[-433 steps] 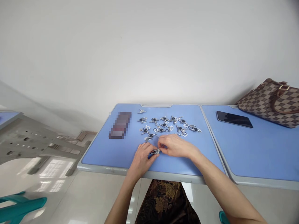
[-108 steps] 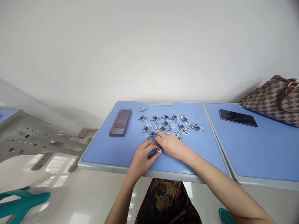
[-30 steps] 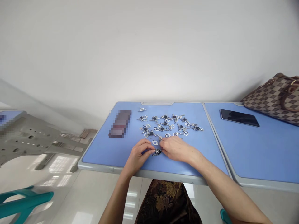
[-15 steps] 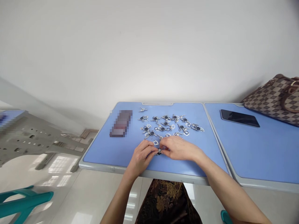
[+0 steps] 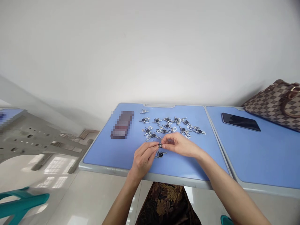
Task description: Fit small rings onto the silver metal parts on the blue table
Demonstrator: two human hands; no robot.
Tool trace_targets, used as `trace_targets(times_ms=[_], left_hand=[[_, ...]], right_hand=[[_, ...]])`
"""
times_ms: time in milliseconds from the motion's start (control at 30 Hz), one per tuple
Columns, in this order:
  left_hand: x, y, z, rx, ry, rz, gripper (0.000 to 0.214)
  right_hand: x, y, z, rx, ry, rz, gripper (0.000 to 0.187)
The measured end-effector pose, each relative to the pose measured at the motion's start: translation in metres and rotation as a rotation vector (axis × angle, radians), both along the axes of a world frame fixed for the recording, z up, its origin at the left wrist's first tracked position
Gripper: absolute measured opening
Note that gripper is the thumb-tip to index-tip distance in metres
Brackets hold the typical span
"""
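Observation:
My left hand (image 5: 144,157) and my right hand (image 5: 179,143) meet above the blue desk top, both closed in a pinch. Between their fingertips is a small metal part (image 5: 160,145), mostly covered by the fingers, so its exact kind does not show. Just below the hands, a small metal assembly with a round black centre (image 5: 160,154) lies on the desk. Beyond my fingers several similar metal assemblies (image 5: 167,126) lie spread out, with thin flat plates and dark rings among them. A lone silver metal piece (image 5: 144,111) rests near the far edge.
Left on the desk (image 5: 100,156) lies a blurred dark oblong item (image 5: 123,125). The adjoining desk (image 5: 262,156) bears a black phone (image 5: 241,122) and a checkered handbag (image 5: 276,103) against the wall. Teal stool parts (image 5: 23,201) stand on the floor at lower left.
Both hands have shifted slightly up the desk, with the small metal part held between them. The black-centred assembly formerly under my fingers now lies uncovered in front of them.

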State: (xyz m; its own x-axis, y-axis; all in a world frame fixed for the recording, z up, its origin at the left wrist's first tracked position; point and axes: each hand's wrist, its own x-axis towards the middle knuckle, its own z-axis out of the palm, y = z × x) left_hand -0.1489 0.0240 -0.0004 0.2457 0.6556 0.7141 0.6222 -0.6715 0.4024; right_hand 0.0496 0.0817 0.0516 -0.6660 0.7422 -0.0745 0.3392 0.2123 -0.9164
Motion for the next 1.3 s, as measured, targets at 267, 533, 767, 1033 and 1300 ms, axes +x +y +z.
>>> trace_targets(times_ms=[267, 533, 767, 1033, 1300], left_hand=[[0.003, 0.000, 0.007, -0.021, -0.017, 0.037, 0.014], [0.003, 0.003, 0.008, -0.024, 0.023, 0.047, 0.022], [0.001, 0.002, 0.002, -0.009, 0.020, 0.069, 0.024], [0.001, 0.003, 0.004, -0.022, -0.040, 0.040, 0.014], [0.002, 0.003, 0.007, -0.004, -0.001, 0.028, 0.012]], right_hand=[[-0.006, -0.003, -0.001, 0.016, -0.010, -0.079, 0.012], [-0.012, -0.005, -0.005, 0.054, -0.014, -0.152, 0.012], [-0.012, -0.004, -0.006, -0.010, 0.051, -0.152, 0.015], [-0.015, -0.003, -0.008, -0.029, 0.046, -0.163, 0.017], [-0.017, -0.007, -0.009, 0.059, -0.056, -0.181, 0.014]])
